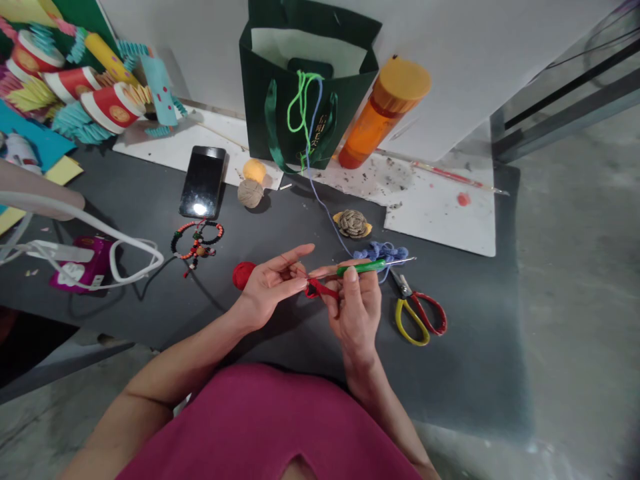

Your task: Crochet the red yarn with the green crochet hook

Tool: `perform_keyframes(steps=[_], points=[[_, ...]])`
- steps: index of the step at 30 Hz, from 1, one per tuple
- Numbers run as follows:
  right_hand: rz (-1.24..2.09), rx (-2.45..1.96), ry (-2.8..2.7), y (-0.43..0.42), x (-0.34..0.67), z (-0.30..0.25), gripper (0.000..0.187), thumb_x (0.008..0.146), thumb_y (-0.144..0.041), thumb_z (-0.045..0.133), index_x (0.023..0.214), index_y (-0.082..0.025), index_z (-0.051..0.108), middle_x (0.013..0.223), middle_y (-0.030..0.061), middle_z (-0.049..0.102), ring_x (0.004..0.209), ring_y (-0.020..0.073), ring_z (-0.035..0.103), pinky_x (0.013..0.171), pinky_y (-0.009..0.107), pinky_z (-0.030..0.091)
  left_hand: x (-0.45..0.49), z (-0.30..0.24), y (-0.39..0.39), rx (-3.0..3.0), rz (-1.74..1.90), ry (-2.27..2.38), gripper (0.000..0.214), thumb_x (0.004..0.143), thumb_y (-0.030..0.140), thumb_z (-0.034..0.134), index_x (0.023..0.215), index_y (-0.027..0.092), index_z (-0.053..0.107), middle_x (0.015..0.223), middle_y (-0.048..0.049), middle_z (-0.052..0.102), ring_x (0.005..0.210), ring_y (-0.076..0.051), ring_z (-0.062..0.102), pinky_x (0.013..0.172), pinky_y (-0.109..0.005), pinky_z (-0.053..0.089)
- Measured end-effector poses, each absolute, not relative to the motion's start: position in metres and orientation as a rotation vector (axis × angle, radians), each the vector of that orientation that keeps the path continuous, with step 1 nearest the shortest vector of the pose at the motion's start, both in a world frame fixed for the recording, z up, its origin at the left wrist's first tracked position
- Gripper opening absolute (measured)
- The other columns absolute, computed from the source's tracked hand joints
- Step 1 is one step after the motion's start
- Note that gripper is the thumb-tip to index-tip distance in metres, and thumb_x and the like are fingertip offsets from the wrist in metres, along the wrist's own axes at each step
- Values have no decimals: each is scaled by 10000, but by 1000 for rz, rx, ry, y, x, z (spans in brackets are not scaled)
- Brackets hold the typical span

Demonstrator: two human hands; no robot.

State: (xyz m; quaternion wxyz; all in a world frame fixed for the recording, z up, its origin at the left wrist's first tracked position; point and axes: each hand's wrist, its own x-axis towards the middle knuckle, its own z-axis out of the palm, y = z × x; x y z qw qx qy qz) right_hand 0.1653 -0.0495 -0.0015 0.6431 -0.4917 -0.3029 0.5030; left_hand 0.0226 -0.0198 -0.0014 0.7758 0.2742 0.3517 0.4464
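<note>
The hands are close together above the dark worktop (150, 320). The right hand (356, 307) pinches a green-handled crochet hook (363, 268), its tip toward a small red crocheted piece (316, 289), which sits between the hands. The left hand (270, 287) appears to tension a thin red yarn strand (295, 267) leading from the piece. A red yarn ball (243, 275) lies just beyond it. Red-and-yellow-handled scissors (417, 310) and tangled blue yarn (380, 252) lie to the right. This looks like mid-stitch crochet; the next move seems to call for catching the strand and drawing it through a loop.
</note>
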Motion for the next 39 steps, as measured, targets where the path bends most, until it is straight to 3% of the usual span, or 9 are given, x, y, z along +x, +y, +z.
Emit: perform_keyframes(steps=[7,17,21,25,29,35,39], points=[[1055,-1165,-844,-52,168,2,280,992,-513,613,931,-258,517,689,-60,731,331,26,423,313,129,327,22,-4,-20,621,968,765,455,708,263,909,1153,302,822,779,25,625,738,-75,547,753,-220,474],[814,-1233,-1186,-59,179,-3,70,1049,-300,543,1012,-255,581,814,-20,776,381,48,505,362,175,400,19,-5,-24,1012,1010,966,477,833,216,770,1308,213,738,838,-9,670,809,-119,614,842,-273,524],[616,-1268,-1454,-60,180,-4,139,1011,-180,554,1054,-252,665,942,15,808,439,71,569,509,248,545,19,-7,-26,1311,1120,1040,448,871,173,713,1313,243,732,848,-14,706,792,-131,633,815,-282,525],[564,-1306,-1480,-59,175,-3,182,998,-157,577,1019,-277,712,932,9,822,665,147,747,707,320,644,20,-7,-28,1391,1183,1068,465,865,169,733,1319,270,735,836,-19,729,783,-158,636,775,-301,519],[471,-1234,-1484,-57,169,-6,205,964,-134,634,1047,-288,742,952,17,836,859,199,809,798,372,677,22,-5,-30,1248,1213,1070,540,839,163,764,1364,276,705,824,2,730,771,-149,631,802,-305,518],[425,-1154,-1456,-58,164,-10,254,901,-117,736,1070,-303,776,1011,30,844,845,187,807,709,332,676,24,-2,-25,691,1054,839,710,772,243,850,1446,243,628,755,43,677,720,-106,611,749,-259,516],[527,-1122,-1312,-60,162,-12,230,909,-121,729,1035,-304,788,973,15,850,842,190,810,752,353,670,24,-1,-21,450,952,702,742,726,230,893,1424,238,640,756,58,666,690,-83,598,720,-248,500]])
